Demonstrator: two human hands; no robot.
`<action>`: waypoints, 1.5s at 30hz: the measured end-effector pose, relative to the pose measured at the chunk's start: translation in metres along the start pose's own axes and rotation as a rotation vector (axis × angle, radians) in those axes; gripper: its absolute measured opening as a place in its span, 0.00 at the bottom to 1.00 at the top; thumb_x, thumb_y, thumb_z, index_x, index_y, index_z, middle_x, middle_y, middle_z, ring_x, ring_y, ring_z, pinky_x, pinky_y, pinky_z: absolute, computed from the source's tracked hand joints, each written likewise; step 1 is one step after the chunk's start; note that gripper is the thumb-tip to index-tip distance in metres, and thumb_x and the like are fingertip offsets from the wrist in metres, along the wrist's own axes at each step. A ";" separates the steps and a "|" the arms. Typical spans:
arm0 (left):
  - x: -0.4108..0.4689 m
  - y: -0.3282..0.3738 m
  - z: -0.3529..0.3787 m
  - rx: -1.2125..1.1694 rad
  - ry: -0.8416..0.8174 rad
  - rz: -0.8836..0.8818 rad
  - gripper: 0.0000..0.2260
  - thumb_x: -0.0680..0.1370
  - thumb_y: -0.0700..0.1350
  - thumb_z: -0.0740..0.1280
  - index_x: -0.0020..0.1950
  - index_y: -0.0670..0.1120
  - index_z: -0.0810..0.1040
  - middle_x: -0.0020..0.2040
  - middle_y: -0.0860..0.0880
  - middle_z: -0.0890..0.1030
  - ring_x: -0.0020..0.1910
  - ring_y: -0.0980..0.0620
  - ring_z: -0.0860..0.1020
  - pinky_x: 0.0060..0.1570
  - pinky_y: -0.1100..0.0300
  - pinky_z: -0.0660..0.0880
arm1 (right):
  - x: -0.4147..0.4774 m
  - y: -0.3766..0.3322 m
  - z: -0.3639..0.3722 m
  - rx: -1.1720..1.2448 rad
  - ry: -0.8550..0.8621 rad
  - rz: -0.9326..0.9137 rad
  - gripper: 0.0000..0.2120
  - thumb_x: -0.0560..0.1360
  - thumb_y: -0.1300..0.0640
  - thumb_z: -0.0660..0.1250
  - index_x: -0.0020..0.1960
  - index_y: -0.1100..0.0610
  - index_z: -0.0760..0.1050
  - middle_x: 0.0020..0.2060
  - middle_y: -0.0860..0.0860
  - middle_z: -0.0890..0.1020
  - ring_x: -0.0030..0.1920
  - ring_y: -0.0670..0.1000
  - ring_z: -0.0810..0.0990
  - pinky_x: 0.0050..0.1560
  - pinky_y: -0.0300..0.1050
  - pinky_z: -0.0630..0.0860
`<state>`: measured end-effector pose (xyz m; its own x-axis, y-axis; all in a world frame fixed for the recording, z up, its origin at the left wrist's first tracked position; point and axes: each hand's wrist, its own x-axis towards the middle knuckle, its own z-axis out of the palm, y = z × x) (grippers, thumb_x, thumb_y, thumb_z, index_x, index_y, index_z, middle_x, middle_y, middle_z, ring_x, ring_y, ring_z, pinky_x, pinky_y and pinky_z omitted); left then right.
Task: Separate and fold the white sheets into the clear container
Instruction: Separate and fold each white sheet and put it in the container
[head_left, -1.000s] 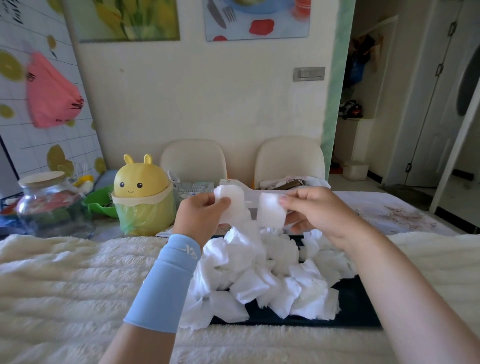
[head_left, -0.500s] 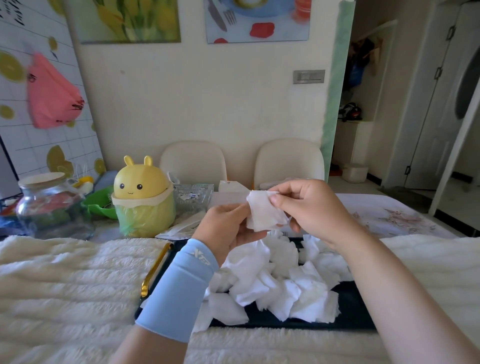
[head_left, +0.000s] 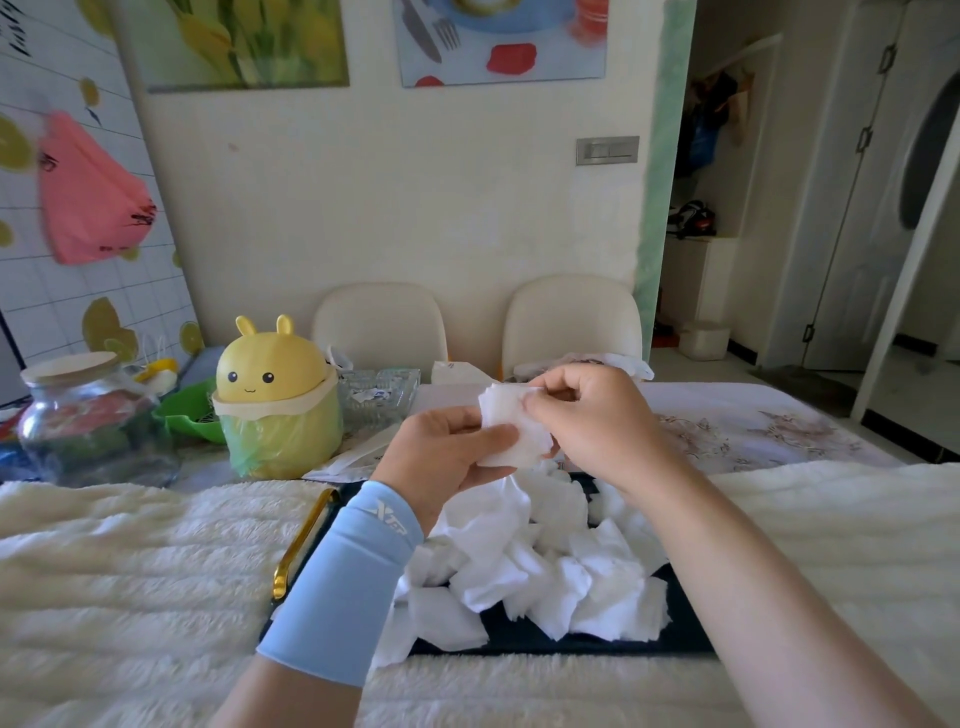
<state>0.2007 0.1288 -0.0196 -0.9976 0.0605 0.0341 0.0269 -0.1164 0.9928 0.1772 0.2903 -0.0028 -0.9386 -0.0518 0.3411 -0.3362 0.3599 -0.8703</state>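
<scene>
In the head view, both hands are meeting just above the centre of the frame, raised clear of the heap so one white sheet (head_left: 511, 428) can be worked alone. The left hand (head_left: 441, 452) is supporting it from below, thumb pinched onto its lower edge; the right hand (head_left: 587, 415) is pinching its top corner with fingertips together, likely creasing a fold. The remaining sheets (head_left: 540, 561) are lying piled on a dark tray (head_left: 680, 634) at lower centre. The clear container (head_left: 376, 397) is waiting beyond, at centre-left beside the yellow bin (head_left: 275, 400).
</scene>
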 end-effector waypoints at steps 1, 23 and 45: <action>0.000 0.000 -0.001 -0.001 -0.010 0.003 0.07 0.77 0.36 0.70 0.54 0.37 0.83 0.51 0.40 0.85 0.50 0.47 0.84 0.48 0.60 0.82 | 0.001 0.001 0.000 -0.015 -0.015 0.016 0.08 0.75 0.54 0.69 0.53 0.48 0.81 0.42 0.44 0.84 0.32 0.47 0.84 0.37 0.49 0.83; 0.002 0.010 -0.033 0.185 0.294 0.017 0.05 0.78 0.39 0.68 0.50 0.39 0.82 0.51 0.37 0.84 0.45 0.39 0.85 0.49 0.50 0.83 | -0.003 0.003 -0.011 -0.063 -0.337 -0.076 0.05 0.74 0.59 0.76 0.45 0.48 0.85 0.42 0.47 0.88 0.41 0.42 0.82 0.48 0.39 0.77; -0.004 0.007 -0.004 0.024 -0.084 -0.022 0.17 0.78 0.50 0.68 0.59 0.38 0.81 0.53 0.37 0.84 0.51 0.43 0.83 0.52 0.48 0.82 | 0.002 0.001 -0.014 -0.257 -0.110 -0.268 0.19 0.69 0.53 0.80 0.58 0.41 0.80 0.51 0.41 0.78 0.38 0.40 0.75 0.44 0.32 0.71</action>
<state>0.2048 0.1243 -0.0136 -0.9890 0.1461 0.0209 0.0077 -0.0904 0.9959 0.1758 0.3037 0.0017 -0.8273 -0.2706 0.4923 -0.5537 0.5408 -0.6333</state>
